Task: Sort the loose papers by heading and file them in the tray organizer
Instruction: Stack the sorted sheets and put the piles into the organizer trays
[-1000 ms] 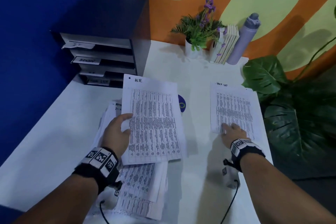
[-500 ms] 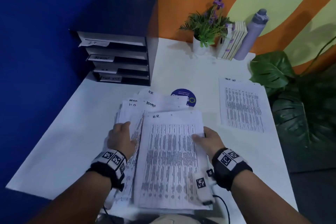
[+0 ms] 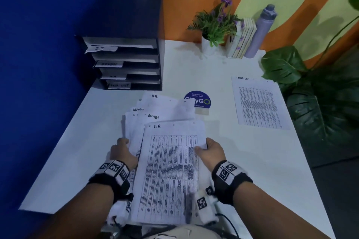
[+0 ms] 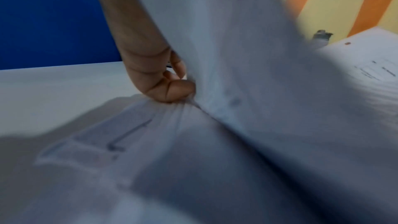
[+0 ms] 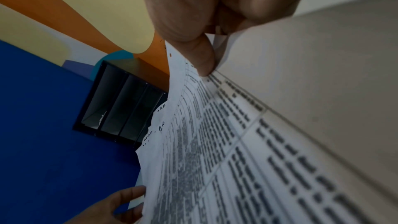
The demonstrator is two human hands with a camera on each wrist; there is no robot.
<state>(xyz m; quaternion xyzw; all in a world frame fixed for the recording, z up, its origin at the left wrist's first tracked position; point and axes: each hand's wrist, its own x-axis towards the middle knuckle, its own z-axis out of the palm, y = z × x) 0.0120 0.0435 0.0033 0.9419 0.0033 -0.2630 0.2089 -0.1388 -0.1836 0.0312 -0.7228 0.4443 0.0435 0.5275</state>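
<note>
A loose pile of printed papers (image 3: 139,120) lies at the table's near middle, with headings ADMIN and H.R. showing. On top lies a sheet headed H.R. (image 3: 171,172). My right hand (image 3: 202,148) pinches that sheet's right edge, thumb on top (image 5: 204,60). My left hand (image 3: 124,147) grips the pile's left edge with curled fingers (image 4: 174,89); a raised sheet hides its thumb. A single sheet headed TASK LIST (image 3: 258,103) lies flat at the right. The black tray organizer (image 3: 159,60) with labelled shelves stands at the back left.
A round blue sticker (image 3: 198,99) sits just behind the pile. A potted plant (image 3: 213,31), some books (image 3: 242,39) and a grey bottle (image 3: 260,33) line the back wall. Big green leaves (image 3: 310,93) overhang the table's right edge.
My right hand left the TASK LIST sheet and came over to pinch the H.R. sheet's right edge. That sheet now lies lower over the pile, and my left hand moved to the pile's left edge.
</note>
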